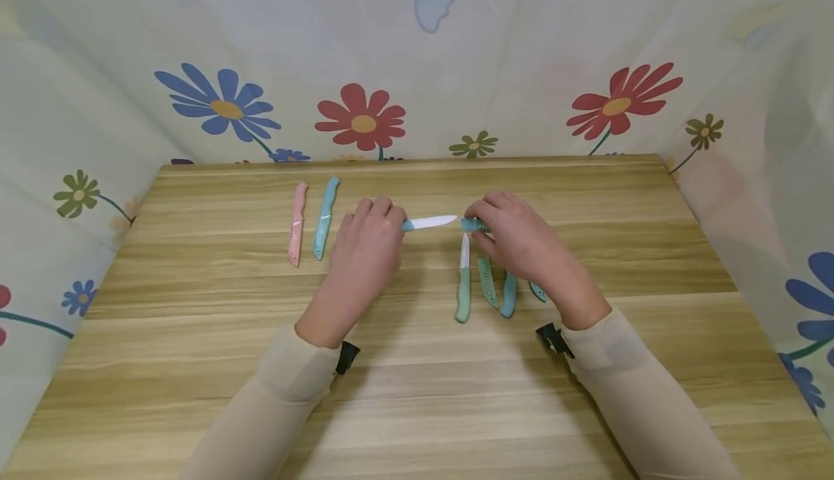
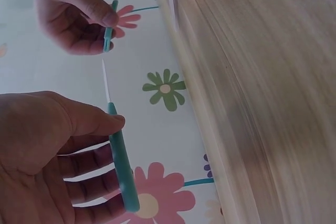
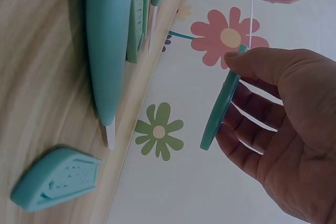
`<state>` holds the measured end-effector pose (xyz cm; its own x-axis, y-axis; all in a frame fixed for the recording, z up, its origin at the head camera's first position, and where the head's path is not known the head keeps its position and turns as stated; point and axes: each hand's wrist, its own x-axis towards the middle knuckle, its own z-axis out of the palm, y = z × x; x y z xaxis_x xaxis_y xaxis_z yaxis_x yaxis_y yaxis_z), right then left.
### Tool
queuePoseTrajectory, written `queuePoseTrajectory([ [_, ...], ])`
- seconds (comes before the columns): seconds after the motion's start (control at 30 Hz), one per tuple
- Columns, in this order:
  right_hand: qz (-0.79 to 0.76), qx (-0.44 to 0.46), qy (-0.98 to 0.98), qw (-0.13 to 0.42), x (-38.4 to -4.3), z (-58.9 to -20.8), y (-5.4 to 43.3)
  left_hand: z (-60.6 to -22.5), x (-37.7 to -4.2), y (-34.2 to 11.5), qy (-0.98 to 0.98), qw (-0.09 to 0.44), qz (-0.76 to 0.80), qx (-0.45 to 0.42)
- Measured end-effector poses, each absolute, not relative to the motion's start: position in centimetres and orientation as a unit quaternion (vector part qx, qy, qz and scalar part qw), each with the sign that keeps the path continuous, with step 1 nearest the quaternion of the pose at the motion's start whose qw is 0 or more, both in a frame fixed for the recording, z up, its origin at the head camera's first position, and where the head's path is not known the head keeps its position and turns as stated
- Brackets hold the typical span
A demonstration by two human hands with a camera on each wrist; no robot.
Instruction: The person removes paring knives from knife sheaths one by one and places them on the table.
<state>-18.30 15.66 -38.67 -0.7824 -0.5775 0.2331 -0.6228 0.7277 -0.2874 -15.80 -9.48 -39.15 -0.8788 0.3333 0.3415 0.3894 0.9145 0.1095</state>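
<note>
My left hand (image 1: pixel 371 241) grips the blue handle (image 2: pixel 123 161) of a small knife, thumb against its side. Its white blade (image 1: pixel 435 222) points right. My right hand (image 1: pixel 521 237) pinches a blue blade sheath (image 3: pixel 223 103), its end turned toward the blade tip. In the head view a small gap separates the tip from the sheath. Below the right hand lie an unsheathed green knife (image 1: pixel 463 292), a green sheath (image 1: pixel 487 282), a blue knife (image 1: pixel 509 297) and another blue sheath (image 3: pixel 58 179). That blue knife's blade is hidden by the hand in the head view.
Left of the left hand, a pink sheathed knife (image 1: pixel 297 223) and a blue sheathed knife (image 1: pixel 326 218) lie side by side on the wooden table (image 1: pixel 417 393). A flower-printed curtain (image 1: pixel 528 53) stands along the back and sides of the table.
</note>
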Motion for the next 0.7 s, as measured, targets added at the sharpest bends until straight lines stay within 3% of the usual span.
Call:
queuePoseTrajectory([
  [0.2,0.174,0.312,-0.933,0.041,-18.3,-38.8,15.6,-39.4,-15.9,-9.3,-0.971,0.139,-0.095,-0.171],
  [0.7,0.21,0.261,-0.938,-0.084,-18.9,-37.8,14.4,-39.4,-15.8,-9.3,-0.982,0.06,-0.153,-0.089],
])
